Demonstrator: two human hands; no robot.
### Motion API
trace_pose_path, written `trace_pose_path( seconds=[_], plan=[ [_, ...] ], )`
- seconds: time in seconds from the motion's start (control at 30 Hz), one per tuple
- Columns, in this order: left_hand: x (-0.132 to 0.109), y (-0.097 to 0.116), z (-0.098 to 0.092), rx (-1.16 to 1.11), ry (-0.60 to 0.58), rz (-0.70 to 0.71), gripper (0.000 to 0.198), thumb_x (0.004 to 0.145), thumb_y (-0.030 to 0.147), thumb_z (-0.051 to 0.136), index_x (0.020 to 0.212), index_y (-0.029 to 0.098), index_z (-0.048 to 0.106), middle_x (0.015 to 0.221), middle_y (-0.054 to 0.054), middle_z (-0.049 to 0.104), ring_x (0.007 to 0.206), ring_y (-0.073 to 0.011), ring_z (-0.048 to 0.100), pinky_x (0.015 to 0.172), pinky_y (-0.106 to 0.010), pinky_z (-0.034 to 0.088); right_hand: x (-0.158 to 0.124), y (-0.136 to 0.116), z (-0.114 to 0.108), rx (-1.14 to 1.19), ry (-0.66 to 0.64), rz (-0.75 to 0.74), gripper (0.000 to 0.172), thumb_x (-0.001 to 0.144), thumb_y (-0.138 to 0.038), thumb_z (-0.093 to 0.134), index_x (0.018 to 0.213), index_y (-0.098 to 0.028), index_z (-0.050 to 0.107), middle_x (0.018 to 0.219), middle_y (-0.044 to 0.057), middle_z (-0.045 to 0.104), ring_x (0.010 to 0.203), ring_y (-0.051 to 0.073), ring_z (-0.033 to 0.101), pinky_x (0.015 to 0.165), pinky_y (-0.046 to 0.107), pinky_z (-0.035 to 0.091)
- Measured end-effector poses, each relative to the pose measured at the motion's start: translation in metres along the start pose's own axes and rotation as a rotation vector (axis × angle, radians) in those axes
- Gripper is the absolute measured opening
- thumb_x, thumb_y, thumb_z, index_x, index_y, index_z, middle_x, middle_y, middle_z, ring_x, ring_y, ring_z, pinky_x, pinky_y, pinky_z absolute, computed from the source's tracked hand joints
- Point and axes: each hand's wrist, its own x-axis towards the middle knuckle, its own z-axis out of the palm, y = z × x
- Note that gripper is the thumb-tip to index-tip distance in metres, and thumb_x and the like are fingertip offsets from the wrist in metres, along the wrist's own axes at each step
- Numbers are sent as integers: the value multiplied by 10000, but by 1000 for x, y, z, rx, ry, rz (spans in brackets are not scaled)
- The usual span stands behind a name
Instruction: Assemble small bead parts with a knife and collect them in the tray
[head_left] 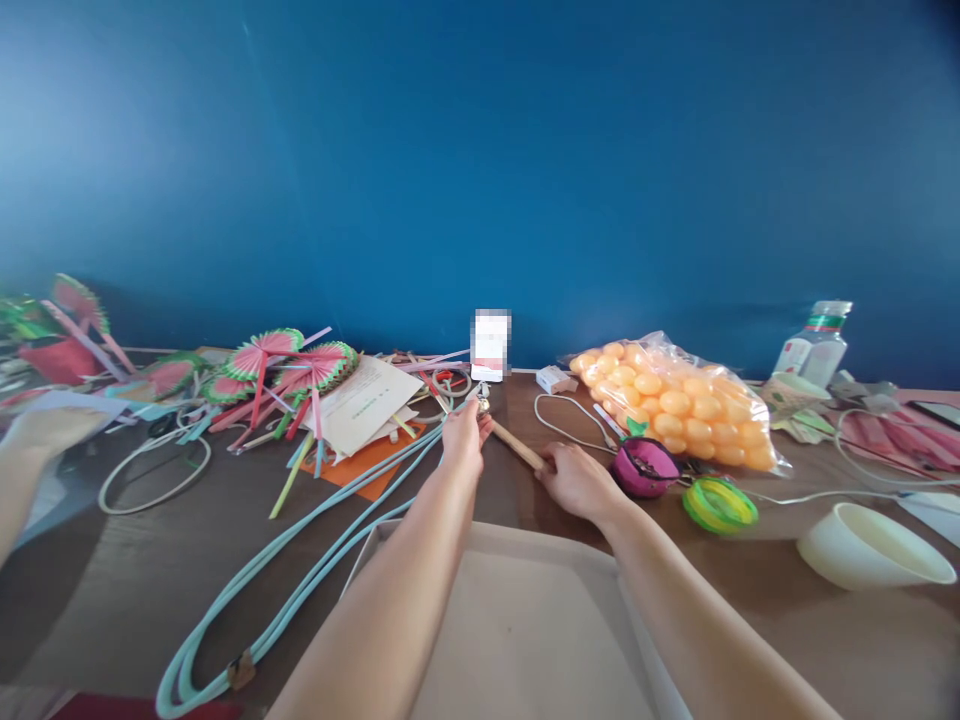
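Observation:
A wooden stick (519, 446) slants between my two hands above the table. Its lower right end is gripped by my right hand (577, 482), fingers curled round it. My left hand (463, 440) is closed at the upper left end, where a small shiny metallic piece (484, 405) shows by the fingertips. How that piece joins the stick is too small to tell. Long pale blue cords (300, 525), looped and bound with brown tape, run up to my left wrist; whether the hand touches them is hidden. Just beyond my hands a lit phone (490, 346) stands upright.
Paper watermelon fans (262, 352), strips and a printed sheet (364, 400) pile up left. Rightward lie a bag of orange balls (675, 405), a purple pouch (645, 466), green-yellow coils (720, 504) and a cream bowl (874, 548). Another person's hand (52, 432) is far left.

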Motion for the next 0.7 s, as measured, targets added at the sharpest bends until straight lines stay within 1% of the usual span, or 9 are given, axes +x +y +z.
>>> trace_pose_path(
  seconds=[0.1, 0.2, 0.27, 0.4, 0.47, 0.57, 0.7],
  plan=[
    [1, 0, -1, -26, 39, 12, 157, 840, 259, 634, 766, 129, 587, 664, -21, 592, 559, -75, 581, 644, -223, 540, 0, -1, 1, 6, 110, 7, 284, 864, -266, 514, 1108, -191, 636, 1103, 137, 604, 1010, 250, 604, 861, 341, 410],
    [2, 0, -1, -46, 67, 5, 154, 854, 252, 615, 763, 135, 573, 654, -12, 578, 556, -72, 569, 661, -233, 541, 0, -2, 0, -20, 232, 41, 299, 844, -208, 530, 1132, -192, 605, 1109, 136, 562, 1014, 262, 577, 860, 355, 416],
    [3, 1, -2, -60, 70, -2, 154, 866, 244, 598, 761, 136, 565, 656, -10, 570, 552, -70, 560, 666, -235, 540, 0, -1, -1, -5, 336, 25, 290, 843, -189, 523, 1125, -188, 592, 1109, 134, 544, 1018, 264, 557, 853, 361, 425],
    [6, 0, -2, -107, 69, -34, 160, 888, 245, 567, 767, 143, 544, 674, -15, 564, 555, -73, 561, 679, -236, 539, 0, 3, 1, 55, 584, -122, 231, 852, -212, 512, 1076, -191, 566, 1066, 117, 537, 983, 257, 534, 843, 385, 443],
    [8, -1, -2, -138, 67, -50, 163, 895, 262, 561, 780, 148, 545, 697, -21, 571, 575, -76, 572, 699, -237, 541, -1, 2, 2, 61, 675, -205, 216, 846, -209, 507, 1058, -208, 553, 1038, 103, 540, 963, 254, 527, 806, 388, 453],
    [8, 0, -2, -171, 72, -62, 164, 910, 279, 540, 807, 153, 558, 735, -32, 580, 610, -82, 586, 721, -241, 545, -5, -1, 1, 41, 733, -279, 209, 839, -202, 505, 1044, -221, 543, 1009, 96, 546, 954, 257, 519, 763, 380, 457],
    [7, 2, -2, -193, 84, -42, 148, 926, 275, 508, 845, 163, 563, 757, -27, 579, 616, -82, 583, 723, -244, 552, -9, -5, 0, -22, 734, -282, 209, 838, -187, 509, 1041, -217, 545, 1021, 99, 549, 972, 264, 512, 762, 376, 454]
  ],
)
